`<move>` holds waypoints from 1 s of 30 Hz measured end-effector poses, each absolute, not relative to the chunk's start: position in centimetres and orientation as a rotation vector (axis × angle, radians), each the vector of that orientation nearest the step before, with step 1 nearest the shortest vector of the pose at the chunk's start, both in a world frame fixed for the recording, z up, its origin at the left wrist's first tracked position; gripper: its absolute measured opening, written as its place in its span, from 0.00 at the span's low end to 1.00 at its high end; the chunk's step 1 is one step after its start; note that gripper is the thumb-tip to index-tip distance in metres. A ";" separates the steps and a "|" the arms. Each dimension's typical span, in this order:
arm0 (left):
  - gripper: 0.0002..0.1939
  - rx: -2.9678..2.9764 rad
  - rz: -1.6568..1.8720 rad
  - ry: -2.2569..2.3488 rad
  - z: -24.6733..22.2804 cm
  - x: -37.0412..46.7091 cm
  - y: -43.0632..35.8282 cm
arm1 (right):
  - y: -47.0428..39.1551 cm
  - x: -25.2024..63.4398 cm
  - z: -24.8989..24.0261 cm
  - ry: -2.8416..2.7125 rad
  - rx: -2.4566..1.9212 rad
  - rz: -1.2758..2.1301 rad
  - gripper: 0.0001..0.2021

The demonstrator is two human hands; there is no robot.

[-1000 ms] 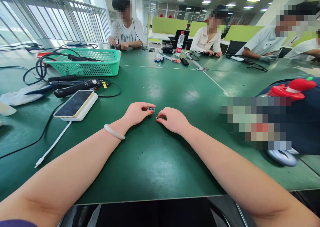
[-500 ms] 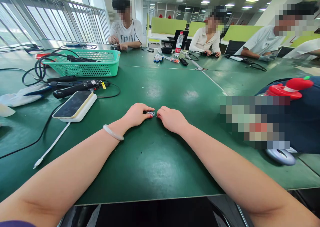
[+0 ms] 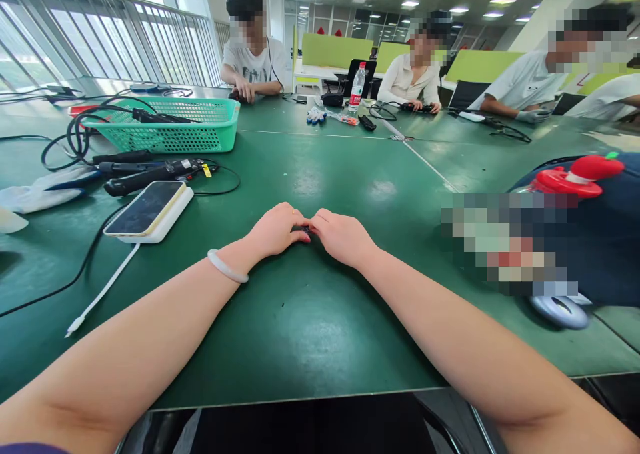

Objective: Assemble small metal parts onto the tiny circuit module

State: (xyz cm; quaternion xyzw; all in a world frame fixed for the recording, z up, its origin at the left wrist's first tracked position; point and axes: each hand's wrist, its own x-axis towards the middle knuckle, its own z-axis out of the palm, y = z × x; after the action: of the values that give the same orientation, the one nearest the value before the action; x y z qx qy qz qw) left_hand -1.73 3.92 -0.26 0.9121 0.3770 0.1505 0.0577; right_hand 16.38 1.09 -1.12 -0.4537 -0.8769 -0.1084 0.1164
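My left hand [image 3: 278, 230], with a pale bangle [image 3: 227, 266] on the wrist, is closed in a pinch just above the green table [image 3: 310, 327]. Between its thumb and fingers sits a small dark piece [image 3: 306, 229], mostly covered, its kind too small to tell. My right hand [image 3: 343, 238] meets it from the other side, fingers curled and pressed together at the piece's right end. The fingertips of both hands touch or nearly touch. Whether the right fingers hold a separate thing is hidden.
To the left are a phone [image 3: 145, 207] on a white block, a white cable [image 3: 103, 291], black handheld tools [image 3: 153, 176], gloves [image 3: 43, 191] and a green basket [image 3: 200, 134]. At right lie a dark bag [image 3: 605, 234] and a grey-blue round object [image 3: 560, 311]. Several people sit across the table.
My hands have come together; the gap between their fingertips has closed. The small piece, showing black and white before, is now mostly covered. A person opposite at left has shifted their hands.
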 end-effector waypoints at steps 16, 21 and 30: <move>0.16 2.457 0.566 1.395 -0.2 -2.0 4.1 | 1.5 17.2 -0.9 -2.361 -1.608 0.009 0.08; 0.16 2.517 0.481 1.382 -0.2 -2.0 4.2 | 1.8 17.0 -1.2 -2.403 -1.607 0.034 0.08; 0.16 2.556 0.452 1.361 -0.2 -1.9 4.0 | 1.8 17.3 -1.3 -2.451 -1.595 0.050 0.10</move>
State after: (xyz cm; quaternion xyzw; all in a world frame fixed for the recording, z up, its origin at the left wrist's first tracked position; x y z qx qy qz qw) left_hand -1.93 4.04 -0.19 0.8673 0.4618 0.1533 0.1051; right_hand 17.30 1.83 -1.26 -0.5421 -0.8331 0.0169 0.1084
